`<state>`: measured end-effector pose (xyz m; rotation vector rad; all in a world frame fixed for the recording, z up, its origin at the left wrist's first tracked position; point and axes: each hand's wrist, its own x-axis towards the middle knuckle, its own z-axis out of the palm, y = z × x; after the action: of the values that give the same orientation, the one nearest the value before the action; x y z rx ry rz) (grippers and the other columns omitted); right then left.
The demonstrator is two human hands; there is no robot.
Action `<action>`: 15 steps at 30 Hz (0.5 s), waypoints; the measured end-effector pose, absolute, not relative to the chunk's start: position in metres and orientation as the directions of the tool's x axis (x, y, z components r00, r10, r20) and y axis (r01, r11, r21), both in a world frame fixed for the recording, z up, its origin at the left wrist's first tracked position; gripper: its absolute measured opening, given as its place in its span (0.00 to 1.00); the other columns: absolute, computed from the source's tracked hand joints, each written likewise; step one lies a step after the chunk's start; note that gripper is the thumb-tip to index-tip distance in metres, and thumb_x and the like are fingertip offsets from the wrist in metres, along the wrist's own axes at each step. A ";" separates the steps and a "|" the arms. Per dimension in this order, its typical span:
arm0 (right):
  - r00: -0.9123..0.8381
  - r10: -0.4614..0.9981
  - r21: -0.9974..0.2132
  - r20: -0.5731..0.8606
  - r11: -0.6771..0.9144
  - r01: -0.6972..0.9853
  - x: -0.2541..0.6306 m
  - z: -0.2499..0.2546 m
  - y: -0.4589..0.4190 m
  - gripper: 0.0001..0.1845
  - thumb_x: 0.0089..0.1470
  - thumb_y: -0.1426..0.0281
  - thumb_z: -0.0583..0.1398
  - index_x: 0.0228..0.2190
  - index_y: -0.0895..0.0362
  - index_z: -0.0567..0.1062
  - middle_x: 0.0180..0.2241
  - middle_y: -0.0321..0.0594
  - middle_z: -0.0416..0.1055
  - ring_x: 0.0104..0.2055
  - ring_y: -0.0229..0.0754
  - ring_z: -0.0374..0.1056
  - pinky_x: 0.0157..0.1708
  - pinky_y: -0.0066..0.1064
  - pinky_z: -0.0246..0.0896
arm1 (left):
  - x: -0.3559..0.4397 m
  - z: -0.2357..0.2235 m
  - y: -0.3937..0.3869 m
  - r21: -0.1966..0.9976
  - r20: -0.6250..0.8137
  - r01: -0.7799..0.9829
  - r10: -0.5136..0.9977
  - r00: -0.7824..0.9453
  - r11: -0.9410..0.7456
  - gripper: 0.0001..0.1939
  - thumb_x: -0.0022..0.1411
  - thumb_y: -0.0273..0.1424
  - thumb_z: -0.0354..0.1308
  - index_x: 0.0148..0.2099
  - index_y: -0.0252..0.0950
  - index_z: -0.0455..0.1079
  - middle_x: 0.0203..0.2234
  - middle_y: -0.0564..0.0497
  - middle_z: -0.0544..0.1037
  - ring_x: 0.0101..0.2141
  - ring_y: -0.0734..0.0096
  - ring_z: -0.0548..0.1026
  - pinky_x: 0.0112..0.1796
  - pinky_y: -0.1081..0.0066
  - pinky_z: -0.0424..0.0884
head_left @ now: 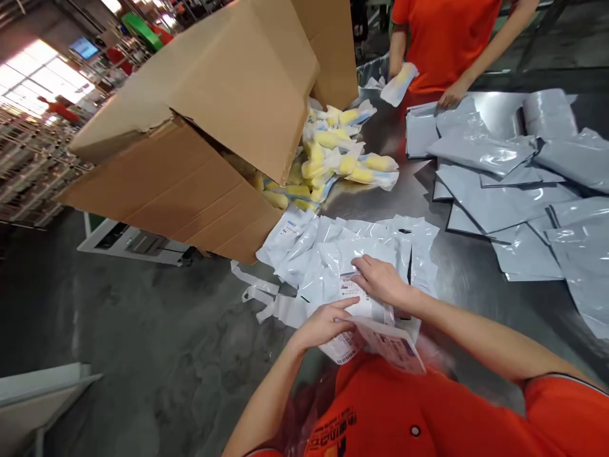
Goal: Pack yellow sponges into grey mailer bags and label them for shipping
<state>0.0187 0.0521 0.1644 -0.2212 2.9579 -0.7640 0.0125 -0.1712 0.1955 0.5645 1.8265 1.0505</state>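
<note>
My right hand [380, 279] lies flat, fingers stretched, on a white labelled packet [364, 304] atop a stack near my chest. My left hand [326, 324] holds the stack of label sheets [390, 346] at its lower left edge, index finger pointing across the packet. Around them spreads a pile of white plastic bags [328, 251] on the steel table [466, 273]. Loose white peel strips [259, 295] lie to the left of the pile.
A big tipped cardboard box [204, 127] spills yellow packaged items [342, 158]. Grey poly mailers [514, 184] cover the right of the table. Across it, a person in an orange shirt [442, 38] holds a packet [398, 82]. Concrete floor lies at left.
</note>
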 end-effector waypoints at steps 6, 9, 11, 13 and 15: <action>-0.992 0.080 -0.320 0.093 0.946 0.047 -0.016 0.150 0.065 0.42 0.58 0.59 0.62 0.67 0.57 0.52 0.67 0.61 0.49 0.59 0.66 0.59 0.52 0.52 0.58 | 0.013 0.150 -0.160 0.778 -0.582 -0.046 0.691 -0.428 0.627 0.10 0.58 0.34 0.61 0.37 0.39 0.83 0.65 0.48 0.62 0.64 0.51 0.63 0.56 0.64 0.65; -0.978 -0.050 -0.380 0.201 0.916 -0.125 -0.025 0.133 0.068 0.38 0.60 0.60 0.60 0.67 0.52 0.55 0.70 0.51 0.44 0.69 0.63 0.43 0.63 0.60 0.40 | 0.008 0.152 -0.164 0.768 -0.607 -0.068 0.690 -0.394 0.637 0.11 0.58 0.37 0.62 0.35 0.38 0.83 0.64 0.45 0.64 0.64 0.51 0.62 0.56 0.63 0.65; -0.990 0.014 -0.489 0.139 0.871 -0.057 -0.029 0.122 0.064 0.35 0.61 0.59 0.59 0.65 0.55 0.60 0.68 0.53 0.50 0.69 0.63 0.45 0.63 0.61 0.41 | 0.006 0.157 -0.164 0.763 -0.617 -0.069 0.692 -0.375 0.643 0.14 0.59 0.41 0.61 0.34 0.37 0.82 0.65 0.45 0.63 0.64 0.50 0.62 0.57 0.63 0.65; -0.987 0.150 -0.609 0.058 0.789 0.084 -0.036 0.114 0.070 0.31 0.63 0.60 0.57 0.62 0.62 0.63 0.64 0.58 0.58 0.65 0.59 0.55 0.60 0.55 0.52 | 0.002 0.161 -0.166 0.756 -0.618 -0.060 0.680 -0.394 0.652 0.18 0.60 0.46 0.59 0.33 0.37 0.82 0.66 0.45 0.60 0.64 0.49 0.62 0.60 0.61 0.62; -0.971 0.229 -0.666 0.062 0.734 0.131 -0.040 0.110 0.104 0.27 0.65 0.65 0.55 0.61 0.63 0.64 0.61 0.53 0.63 0.62 0.49 0.61 0.60 0.43 0.58 | -0.005 0.163 -0.170 0.736 -0.625 -0.038 0.656 -0.423 0.676 0.22 0.59 0.49 0.58 0.36 0.37 0.82 0.65 0.44 0.62 0.64 0.48 0.62 0.63 0.58 0.57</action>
<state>-0.0400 0.1036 0.1104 0.3185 3.0545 -1.1560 -0.0053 -0.1705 0.1629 0.4869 1.8596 0.8433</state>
